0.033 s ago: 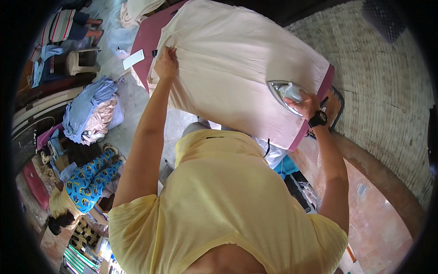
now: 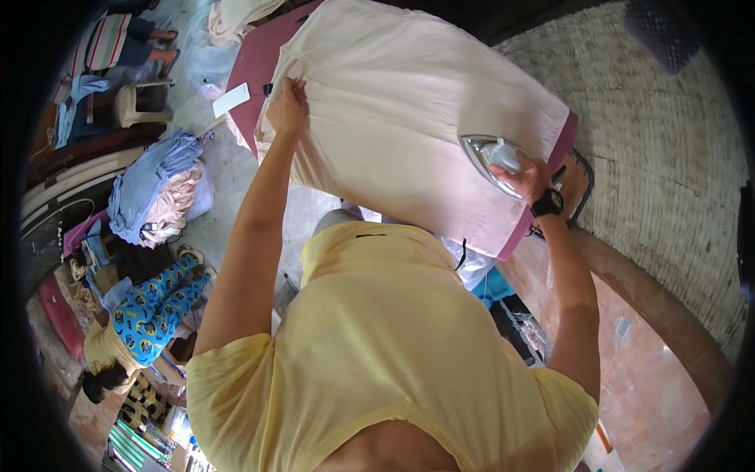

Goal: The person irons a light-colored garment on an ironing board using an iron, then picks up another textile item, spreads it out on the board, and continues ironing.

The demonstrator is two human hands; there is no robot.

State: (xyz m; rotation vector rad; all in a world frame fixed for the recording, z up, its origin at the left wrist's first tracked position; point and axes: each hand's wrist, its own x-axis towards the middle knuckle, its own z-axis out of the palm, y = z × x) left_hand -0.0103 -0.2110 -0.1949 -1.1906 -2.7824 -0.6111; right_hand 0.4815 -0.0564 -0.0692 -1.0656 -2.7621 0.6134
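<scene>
A wide cream cloth lies spread over a maroon-covered ironing board, with shallow creases running along it. At the cloth's left edge my left hand is closed, its fingertips pinching the fabric. Toward the right end, my right hand is wrapped round the handle of a clothes iron. The iron rests on the cloth, its pointed tip toward the upper left, and my fingers hide part of its body. A black watch is on my right wrist.
A white rectangular card or phone lies on the board's left end. Left of me are a heap of blue and pink clothes, a plastic stool and a person in patterned blue trousers. Another person's legs show at upper left.
</scene>
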